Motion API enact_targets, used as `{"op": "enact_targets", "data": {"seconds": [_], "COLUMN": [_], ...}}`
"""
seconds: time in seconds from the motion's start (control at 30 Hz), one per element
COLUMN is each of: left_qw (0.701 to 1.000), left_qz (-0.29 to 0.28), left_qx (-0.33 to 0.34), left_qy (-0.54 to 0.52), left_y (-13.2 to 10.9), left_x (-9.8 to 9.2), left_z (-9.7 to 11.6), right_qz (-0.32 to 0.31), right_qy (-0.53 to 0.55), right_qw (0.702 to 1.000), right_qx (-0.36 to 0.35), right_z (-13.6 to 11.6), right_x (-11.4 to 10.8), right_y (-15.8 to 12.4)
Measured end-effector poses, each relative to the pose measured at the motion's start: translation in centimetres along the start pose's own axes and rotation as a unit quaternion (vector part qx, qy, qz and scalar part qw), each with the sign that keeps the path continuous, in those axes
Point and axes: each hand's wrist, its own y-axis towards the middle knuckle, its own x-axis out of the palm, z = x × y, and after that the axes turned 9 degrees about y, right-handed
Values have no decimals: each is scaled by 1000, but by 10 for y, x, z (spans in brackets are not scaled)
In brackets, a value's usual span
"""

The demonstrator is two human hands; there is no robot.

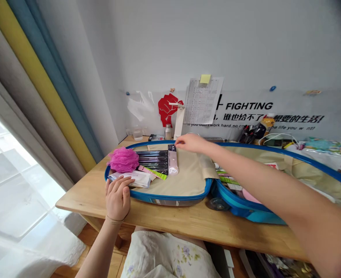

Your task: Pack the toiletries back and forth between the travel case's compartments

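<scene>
An open blue suitcase with beige lining lies on a wooden desk. My left hand rests flat on the desk, fingers together, fingertips touching a white packet at the suitcase's near left rim. My right hand reaches across the lining and pinches the top end of a slim pink and black box. Beside the box lie dark packaged items and a pink bath pouf.
The suitcase's other half stretches right, holding pink and green items. At the desk's back stand a small bottle, a clear cup, pens and cables. Curtains hang left. A floral cloth covers my lap.
</scene>
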Motion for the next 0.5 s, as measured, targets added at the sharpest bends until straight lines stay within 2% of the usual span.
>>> {"op": "enact_targets", "data": {"seconds": [0.1,0.17,0.33,0.5], "left_qw": [1000,1000,1000,1000], "left_qz": [2,1,4,5], "left_qx": [-2,-3,5,3], "left_qy": [3,3,0,2], "left_y": [0,-1,-2,-1], "left_x": [1,1,3,2], "left_z": [-1,-2,-3,-2], "right_qz": [-5,-39,-119,-127], "right_qy": [-16,-16,-1,-10], "right_qw": [997,993,978,973], "right_qx": [70,106,168,190], "right_z": [50,80,129,141], "right_x": [-32,-39,-20,-3], "right_y": [-28,-52,-105,-129]}}
